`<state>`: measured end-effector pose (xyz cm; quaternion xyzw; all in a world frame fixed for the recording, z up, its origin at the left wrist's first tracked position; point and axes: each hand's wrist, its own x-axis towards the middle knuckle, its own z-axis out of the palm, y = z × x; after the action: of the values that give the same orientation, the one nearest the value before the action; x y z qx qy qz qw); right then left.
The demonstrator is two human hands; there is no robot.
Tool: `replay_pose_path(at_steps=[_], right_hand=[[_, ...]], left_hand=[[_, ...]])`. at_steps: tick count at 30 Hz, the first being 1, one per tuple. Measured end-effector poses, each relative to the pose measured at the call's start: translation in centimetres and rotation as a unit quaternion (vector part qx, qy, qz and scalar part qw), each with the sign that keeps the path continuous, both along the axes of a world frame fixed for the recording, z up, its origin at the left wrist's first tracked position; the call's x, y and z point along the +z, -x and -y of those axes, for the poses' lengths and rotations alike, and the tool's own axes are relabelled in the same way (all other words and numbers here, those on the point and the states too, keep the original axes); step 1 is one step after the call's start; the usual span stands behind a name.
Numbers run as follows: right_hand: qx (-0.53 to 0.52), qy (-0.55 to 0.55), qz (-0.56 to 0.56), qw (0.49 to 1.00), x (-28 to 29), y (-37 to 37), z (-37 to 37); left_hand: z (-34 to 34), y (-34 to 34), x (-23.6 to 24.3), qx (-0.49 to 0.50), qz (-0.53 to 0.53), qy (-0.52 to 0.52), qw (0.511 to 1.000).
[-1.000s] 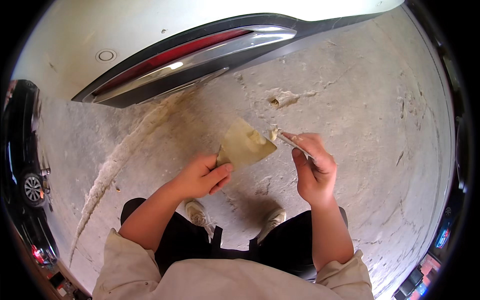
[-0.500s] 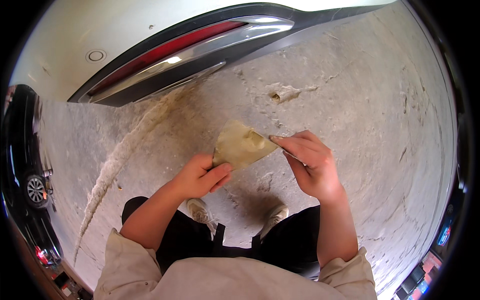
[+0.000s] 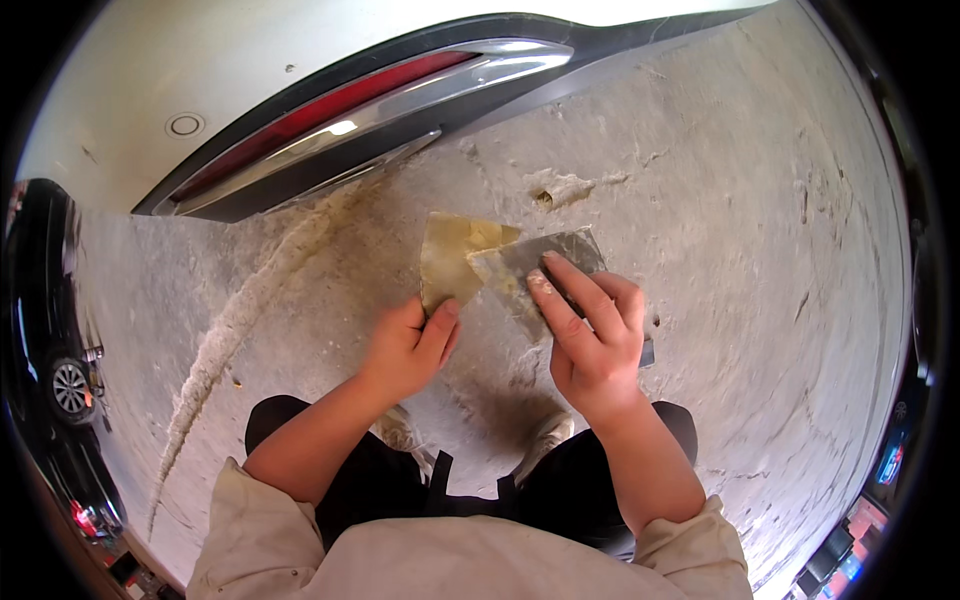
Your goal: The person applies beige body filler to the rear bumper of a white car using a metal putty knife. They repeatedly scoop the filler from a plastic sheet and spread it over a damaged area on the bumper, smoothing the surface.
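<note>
In front of my body, my left hand (image 3: 405, 345) grips a flat, yellowish spreader (image 3: 452, 250) coated with cream paste, thumb on its face. My right hand (image 3: 590, 330) holds a grey, paste-smeared flat scraper (image 3: 575, 250), its fingertips pressed on the back of the blade. The scraper's left edge overlaps the yellowish spreader's right part.
A white car's rear bumper (image 3: 250, 60) with a red reflector (image 3: 360, 95) and chrome trim spans the top. A dark car (image 3: 45, 300) stands at far left. The concrete floor (image 3: 720, 250) bears a long rough crack patch (image 3: 250, 300). My shoes are partly visible below.
My right hand has turned palm-down and moved left, bringing the scraper's face into view over the yellowish spreader. My left hand has shifted slightly with the spreader, which is now rotated.
</note>
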<state>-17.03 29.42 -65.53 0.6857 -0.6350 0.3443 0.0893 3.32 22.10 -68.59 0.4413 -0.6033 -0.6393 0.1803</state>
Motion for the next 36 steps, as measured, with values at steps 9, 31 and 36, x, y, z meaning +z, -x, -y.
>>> replay_pose_path(at_steps=[9,31,36], right_hand=[[0.084,-0.107,0.091,0.987,0.4,-0.1,0.1],[0.032,-0.131,0.203,0.97,1.0,3.2,-0.1],[0.017,0.003,0.039,0.999,1.9,1.3,-0.3]], left_hand=[[0.2,0.1,0.4,0.012,-0.033,-0.058,0.998],[0.5,-1.5,0.4,-0.074,-0.075,-0.069,0.992],[0.3,-0.6,-0.1,-0.041,-0.033,-0.006,0.999]])
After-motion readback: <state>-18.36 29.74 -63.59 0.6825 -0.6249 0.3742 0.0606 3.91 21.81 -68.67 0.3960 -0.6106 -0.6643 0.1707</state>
